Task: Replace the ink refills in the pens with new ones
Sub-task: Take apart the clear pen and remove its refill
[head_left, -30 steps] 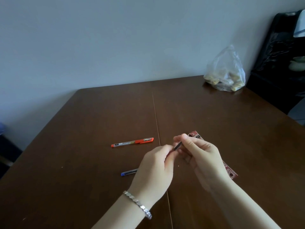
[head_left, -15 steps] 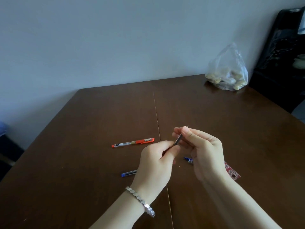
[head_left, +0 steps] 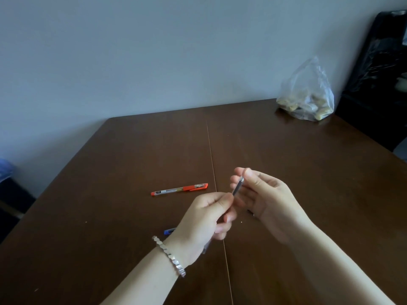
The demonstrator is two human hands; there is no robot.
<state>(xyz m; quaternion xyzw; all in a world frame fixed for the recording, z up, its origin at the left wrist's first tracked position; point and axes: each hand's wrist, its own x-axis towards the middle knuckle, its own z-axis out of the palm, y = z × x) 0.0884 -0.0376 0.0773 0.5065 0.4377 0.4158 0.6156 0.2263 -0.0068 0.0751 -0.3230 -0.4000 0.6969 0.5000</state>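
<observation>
**Inspector:** What is held by the hands?

**Recorder:** A slim dark pen part [head_left: 237,188] is held just above the tabletop [head_left: 105,216], near its middle. It is tilted, with its silvery tip pointed toward one o'clock. The lower end is pinched between thumb and forefinger of the left hand [head_left: 207,219], whose other fingers are curled. The tip end is pinched by the thumb and fingertips of the right hand [head_left: 264,199]. It cannot be told whether the part is a barrel or a bare refill.

**Inspector:** What else of the task is noted?

**Recorder:** A red pen [head_left: 179,189] is laid flat at ten o'clock from the left hand, apart from it, with its capped end turned toward three o'clock. A blue-ended piece [head_left: 169,231] is seen at eight o'clock from that hand and is largely hidden behind the wrist. A small dark item [head_left: 251,212] is partly covered by the right hand and cannot be identified.

**Inspector:** Other items?

**Recorder:** A silver bracelet [head_left: 169,256] is worn on the left wrist. A clear plastic bag [head_left: 307,100] holding pale lumps is placed at the far corner, at one o'clock from the hands and well apart from them. A black cabinet [head_left: 378,84] is seen beyond that corner.
</observation>
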